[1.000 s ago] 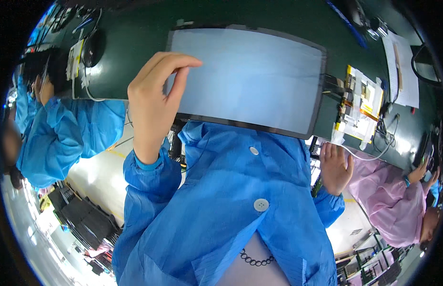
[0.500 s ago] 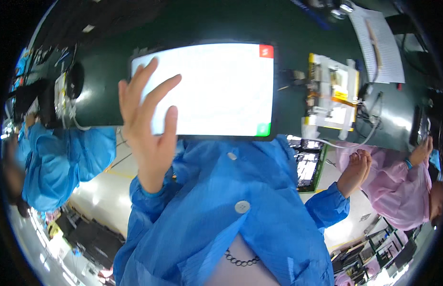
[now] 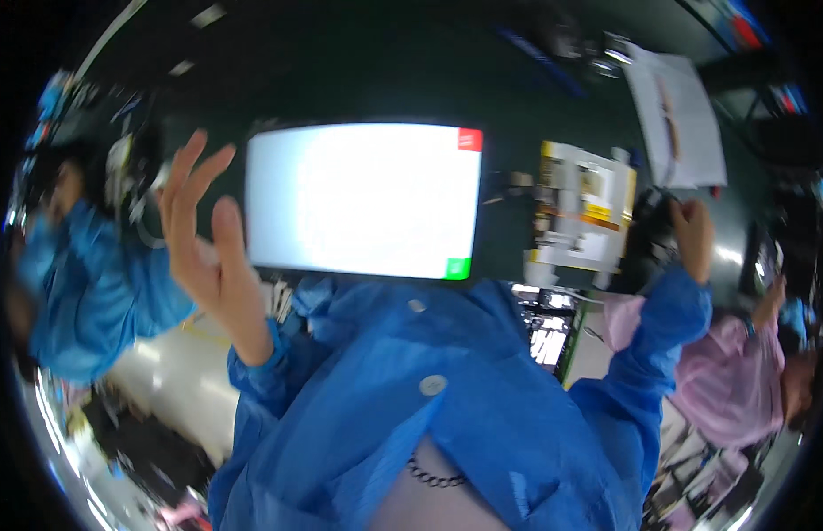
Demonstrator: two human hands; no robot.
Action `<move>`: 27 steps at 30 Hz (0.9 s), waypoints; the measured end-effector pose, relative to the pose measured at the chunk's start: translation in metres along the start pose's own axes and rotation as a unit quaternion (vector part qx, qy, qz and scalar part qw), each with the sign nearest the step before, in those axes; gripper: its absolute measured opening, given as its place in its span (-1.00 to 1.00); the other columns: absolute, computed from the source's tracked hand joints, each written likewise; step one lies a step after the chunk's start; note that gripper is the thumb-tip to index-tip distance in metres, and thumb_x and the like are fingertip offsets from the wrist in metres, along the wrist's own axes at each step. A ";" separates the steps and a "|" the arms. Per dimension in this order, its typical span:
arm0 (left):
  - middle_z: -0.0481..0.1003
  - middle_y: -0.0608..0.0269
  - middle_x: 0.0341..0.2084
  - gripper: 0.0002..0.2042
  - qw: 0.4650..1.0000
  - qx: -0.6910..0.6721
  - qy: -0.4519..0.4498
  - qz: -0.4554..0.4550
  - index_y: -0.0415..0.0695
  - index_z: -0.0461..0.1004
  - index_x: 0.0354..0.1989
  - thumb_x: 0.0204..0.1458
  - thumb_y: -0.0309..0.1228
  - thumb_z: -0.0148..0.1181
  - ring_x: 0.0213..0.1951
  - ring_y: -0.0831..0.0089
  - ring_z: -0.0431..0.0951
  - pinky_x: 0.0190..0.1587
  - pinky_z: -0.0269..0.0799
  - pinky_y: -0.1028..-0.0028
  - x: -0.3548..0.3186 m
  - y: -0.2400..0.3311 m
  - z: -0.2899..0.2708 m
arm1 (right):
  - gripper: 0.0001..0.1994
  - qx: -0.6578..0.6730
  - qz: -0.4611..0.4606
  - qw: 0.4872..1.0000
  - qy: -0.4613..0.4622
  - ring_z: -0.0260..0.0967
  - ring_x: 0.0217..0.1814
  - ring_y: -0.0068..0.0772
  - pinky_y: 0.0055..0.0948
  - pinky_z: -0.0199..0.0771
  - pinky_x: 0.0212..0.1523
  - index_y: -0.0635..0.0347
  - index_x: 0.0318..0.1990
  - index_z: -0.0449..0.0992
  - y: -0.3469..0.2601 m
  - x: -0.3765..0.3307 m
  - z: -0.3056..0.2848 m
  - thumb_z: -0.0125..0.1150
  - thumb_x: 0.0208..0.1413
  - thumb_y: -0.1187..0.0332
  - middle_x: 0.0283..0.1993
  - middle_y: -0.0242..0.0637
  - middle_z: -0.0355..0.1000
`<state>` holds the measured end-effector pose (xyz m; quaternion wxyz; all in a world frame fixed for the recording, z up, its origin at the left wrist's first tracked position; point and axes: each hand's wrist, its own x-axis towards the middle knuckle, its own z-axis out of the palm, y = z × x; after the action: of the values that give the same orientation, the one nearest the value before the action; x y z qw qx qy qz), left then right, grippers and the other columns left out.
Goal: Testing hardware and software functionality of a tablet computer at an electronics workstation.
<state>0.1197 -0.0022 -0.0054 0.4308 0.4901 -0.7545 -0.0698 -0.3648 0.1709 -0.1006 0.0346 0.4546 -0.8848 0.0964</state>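
Observation:
A tablet-like screen (image 3: 363,202), lit white with a red square and a green square in its right corners, lies in front of me on the dark green table. My left hand (image 3: 206,243) is raised off its left edge, fingers apart and holding nothing. To the right sits a flat board assembly (image 3: 581,212) with white and yellow tape. Just beyond that board's right side is my right hand (image 3: 693,237), its fingers curled by dark cables (image 3: 652,217); blur hides what is in them.
Lined paper with a brown stick-shaped thing on it (image 3: 686,133) lies at the back right, beside a blue pen-like strip (image 3: 540,60). Below the table edge stands a green-rimmed tray (image 3: 546,336). A person in blue (image 3: 102,292) is at left, one in pink (image 3: 726,380) at right.
My left hand has moved left, away from over the screen. My right hand has risen from below the table edge to the cables beside the board. The view has shifted slightly.

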 end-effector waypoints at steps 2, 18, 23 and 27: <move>0.44 0.12 -0.05 -0.75 0.999 -0.020 0.023 -0.015 -0.15 0.51 -0.19 0.08 -0.29 0.00 0.04 0.22 0.34 0.12 0.15 0.29 -0.001 -0.013 -0.003 | -0.74 0.052 -0.050 0.997 -0.005 0.37 -0.50 -0.22 -0.28 0.26 -0.49 0.29 -0.35 0.39 0.028 0.003 0.001 0.13 0.07 0.22 -0.49 -0.10 0.43; 0.44 0.12 -0.05 -0.74 0.999 -0.004 -0.026 -0.043 -0.15 0.49 -0.16 0.08 -0.31 -0.02 0.04 0.21 0.37 0.11 0.19 0.28 -0.008 -0.032 -0.011 | -0.79 0.113 -0.043 0.993 0.006 0.41 -0.21 0.04 -0.22 0.38 -0.25 0.29 -0.25 0.39 -0.063 0.045 -0.005 0.08 0.05 0.32 -0.28 0.03 0.44; 0.44 0.16 -0.04 -0.72 0.998 0.017 -0.046 -0.031 -0.05 0.51 -0.17 0.10 -0.22 -0.07 0.08 0.20 0.35 0.22 0.06 0.16 -0.019 -0.037 -0.009 | -0.73 -0.093 0.050 0.994 -0.016 0.39 -0.18 0.13 -0.13 0.42 -0.21 0.32 -0.22 0.32 -0.088 0.074 0.001 0.03 0.10 0.24 -0.29 0.10 0.42; 0.44 0.16 -0.04 -0.76 0.996 -0.005 -0.076 -0.038 -0.07 0.49 -0.17 0.06 -0.31 -0.03 0.07 0.20 0.36 0.27 -0.09 0.13 -0.024 -0.035 -0.003 | -0.73 -0.115 0.043 0.991 0.056 0.39 -0.17 0.18 -0.11 0.46 -0.22 0.27 -0.14 0.30 -0.074 0.087 0.016 0.02 0.08 0.29 -0.18 0.13 0.39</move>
<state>0.1492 0.0006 -0.0356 0.3716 0.5097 -0.7655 -0.1269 -0.3553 0.0567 -0.0933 0.1322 0.4031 -0.9053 0.0212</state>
